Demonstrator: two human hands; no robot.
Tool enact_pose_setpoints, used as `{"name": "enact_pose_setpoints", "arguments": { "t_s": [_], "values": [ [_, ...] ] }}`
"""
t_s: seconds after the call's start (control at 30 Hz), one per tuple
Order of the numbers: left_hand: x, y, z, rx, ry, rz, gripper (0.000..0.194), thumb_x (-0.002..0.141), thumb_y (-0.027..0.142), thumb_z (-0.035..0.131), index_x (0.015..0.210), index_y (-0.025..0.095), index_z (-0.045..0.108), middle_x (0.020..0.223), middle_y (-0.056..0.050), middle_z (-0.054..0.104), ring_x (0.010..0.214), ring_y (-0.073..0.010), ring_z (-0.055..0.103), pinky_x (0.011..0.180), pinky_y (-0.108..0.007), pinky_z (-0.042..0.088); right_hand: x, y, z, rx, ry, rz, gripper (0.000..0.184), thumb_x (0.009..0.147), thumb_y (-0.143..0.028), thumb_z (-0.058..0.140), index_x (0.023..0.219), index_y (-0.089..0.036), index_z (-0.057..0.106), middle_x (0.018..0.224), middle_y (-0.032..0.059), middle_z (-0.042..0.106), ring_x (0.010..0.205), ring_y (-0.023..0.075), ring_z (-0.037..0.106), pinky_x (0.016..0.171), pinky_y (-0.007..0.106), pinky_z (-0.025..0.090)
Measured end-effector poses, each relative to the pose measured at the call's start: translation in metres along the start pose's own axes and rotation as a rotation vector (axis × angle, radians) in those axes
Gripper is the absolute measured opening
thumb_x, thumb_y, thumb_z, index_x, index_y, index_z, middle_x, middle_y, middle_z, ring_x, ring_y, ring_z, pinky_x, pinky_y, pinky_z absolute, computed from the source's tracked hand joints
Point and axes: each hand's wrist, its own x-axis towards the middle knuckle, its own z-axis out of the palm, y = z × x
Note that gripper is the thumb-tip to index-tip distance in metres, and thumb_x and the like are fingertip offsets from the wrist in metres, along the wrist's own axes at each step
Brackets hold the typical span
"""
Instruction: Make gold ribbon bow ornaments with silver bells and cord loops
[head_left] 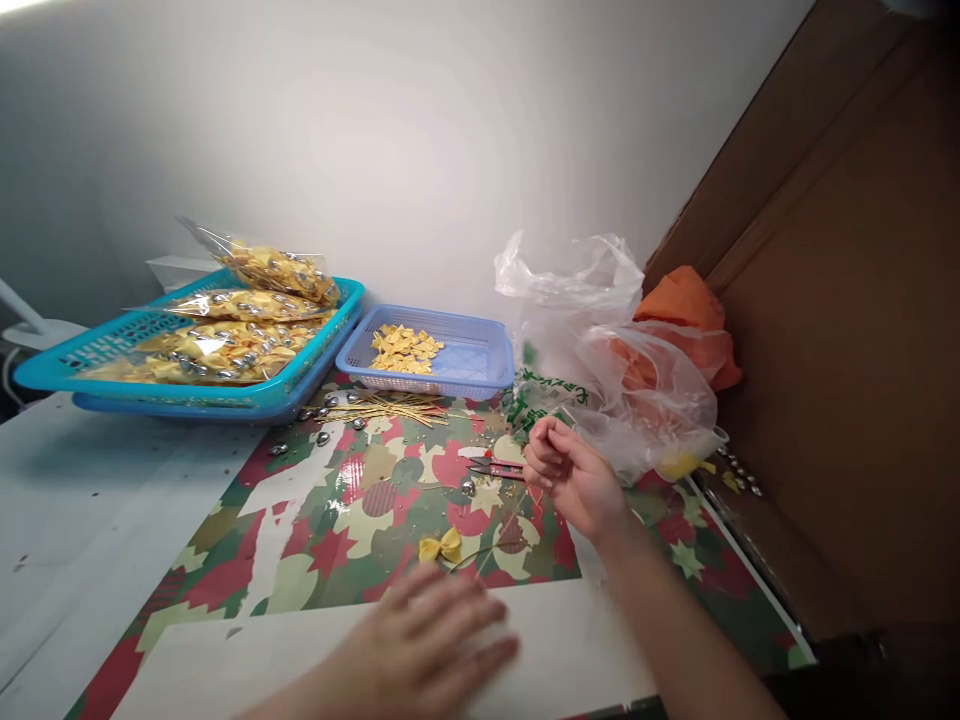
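Observation:
My left hand (pixel 424 640) is over the white paper at the table's near edge, fingers stretched out and smeared by motion. Just beyond its fingertips lies a yellow fabric bow (pixel 440 545), with a thin cord running off to the right. My right hand (pixel 566 470) is raised with its fingers curled into the palm; whatever may be inside is hidden. Beside its knuckles are thread snips (pixel 495 468) with red handles, lying on the patterned sheet. A small silver bell (pixel 469 487) sits in front of the snips.
At the left, a turquoise basket (pixel 52 372) carries clear bags of yellow bows and silver bells. A blue basket (pixel 480 365) holds loose bows. Gold ties (pixel 397 407) lie before it. Crumpled plastic bags (pixel 577 350) and a brown cardboard panel (pixel 840 330) stand at the right.

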Motion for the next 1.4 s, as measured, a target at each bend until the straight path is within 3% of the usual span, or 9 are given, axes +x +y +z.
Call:
{"name": "enact_pose_setpoints", "arguments": {
  "t_s": [0.07, 0.2, 0.3, 0.5, 0.67, 0.83, 0.97, 1.1, 1.4],
  "values": [
    [0.004, -0.016, -0.019, 0.123, 0.123, -0.245, 0.028, 0.092, 0.024, 0.049, 0.117, 0.027, 0.061, 0.105, -0.009, 0.071, 0.095, -0.0277, 0.063, 0.086, -0.040, 0.046, -0.002, 0.001, 0.001, -0.020, 0.018, -0.040, 0.008, 0.081, -0.026, 0.061, 0.081, -0.022, 0.055, 0.061, -0.0059, 0.031, 0.053, 0.0111, 0.025, 0.053, 0.025, 0.029],
    [0.013, -0.038, -0.042, 0.069, -0.029, -0.560, 0.016, 0.090, 0.035, 0.055, 0.096, 0.022, 0.065, 0.093, -0.006, 0.066, 0.084, -0.0253, 0.061, 0.070, -0.032, 0.046, -0.004, 0.003, 0.003, -0.095, -0.004, -0.079, 0.019, 0.087, -0.034, 0.062, 0.103, -0.025, 0.058, 0.078, -0.0008, 0.061, 0.062, 0.0124, 0.046, 0.063, 0.027, 0.041],
    [0.017, -0.043, -0.042, 0.014, -0.095, -0.596, 0.012, 0.087, 0.031, 0.058, 0.084, 0.022, 0.064, 0.087, -0.005, 0.064, 0.080, -0.0235, 0.059, 0.065, -0.029, 0.044, -0.005, 0.007, 0.004, -0.131, -0.062, -0.090, 0.023, 0.087, -0.041, 0.067, 0.099, -0.025, 0.055, 0.095, 0.0019, 0.072, 0.064, 0.0111, 0.055, 0.068, 0.028, 0.045],
    [0.025, -0.046, -0.039, -0.139, -0.133, -0.592, 0.011, 0.083, 0.024, 0.057, 0.073, 0.021, 0.060, 0.083, -0.003, 0.062, 0.072, -0.0189, 0.055, 0.062, -0.028, 0.040, -0.003, 0.021, 0.011, -0.242, 0.004, -0.137, 0.027, 0.084, -0.042, 0.072, 0.082, -0.021, 0.055, 0.089, 0.0046, 0.078, 0.054, 0.0099, 0.059, 0.061, 0.027, 0.050],
    [0.038, -0.057, -0.041, -0.661, 0.147, -0.795, 0.026, 0.083, 0.039, 0.064, 0.074, 0.020, 0.049, 0.070, 0.003, 0.052, 0.062, -0.0124, 0.049, 0.057, -0.024, 0.040, -0.005, 0.036, 0.015, -0.396, 0.129, -0.190, 0.021, 0.089, -0.041, 0.065, 0.091, -0.020, 0.062, 0.085, 0.0047, 0.077, 0.052, 0.0092, 0.057, 0.054, 0.024, 0.048],
    [0.033, -0.061, -0.034, -0.980, 0.367, -0.831, 0.049, 0.072, 0.036, 0.080, 0.071, 0.022, 0.033, 0.069, 0.007, 0.053, 0.061, -0.0092, 0.047, 0.056, -0.020, 0.039, -0.013, 0.049, 0.014, -0.713, -0.031, -0.267, 0.018, 0.100, -0.035, 0.049, 0.107, -0.021, 0.057, 0.078, 0.0010, 0.073, 0.049, 0.0080, 0.052, 0.051, 0.021, 0.040],
    [0.023, -0.057, -0.029, -1.145, 0.421, -0.847, 0.042, 0.066, 0.031, 0.087, 0.068, 0.019, 0.047, 0.076, 0.004, 0.057, 0.068, -0.0099, 0.053, 0.061, -0.020, 0.044, -0.018, 0.063, 0.014, -0.865, -0.215, -0.420, 0.018, 0.099, -0.031, 0.050, 0.086, -0.020, 0.057, 0.064, -0.0015, 0.064, 0.053, 0.0092, 0.054, 0.052, 0.020, 0.039],
    [0.020, -0.056, -0.023, -1.310, 0.418, -0.928, 0.032, 0.057, 0.031, 0.092, 0.074, 0.019, 0.068, 0.076, 0.001, 0.064, 0.069, -0.0136, 0.059, 0.063, -0.024, 0.050, -0.017, 0.073, 0.014, -0.931, -0.239, -0.576, 0.019, 0.098, -0.029, 0.051, 0.083, -0.021, 0.057, 0.054, -0.0066, 0.048, 0.045, 0.0076, 0.039, 0.046, 0.020, 0.032],
    [0.018, -0.056, -0.017, -1.660, 0.466, -1.048, 0.031, 0.056, 0.024, 0.096, 0.083, 0.019, 0.080, 0.082, -0.004, 0.079, 0.077, -0.0155, 0.071, 0.073, -0.023, 0.055, -0.017, 0.076, 0.019, -1.025, -0.217, -0.627, 0.014, 0.097, -0.020, 0.044, 0.090, -0.020, 0.055, 0.065, -0.0011, 0.061, 0.052, 0.0103, 0.052, 0.051, 0.021, 0.041]
  ]
}}
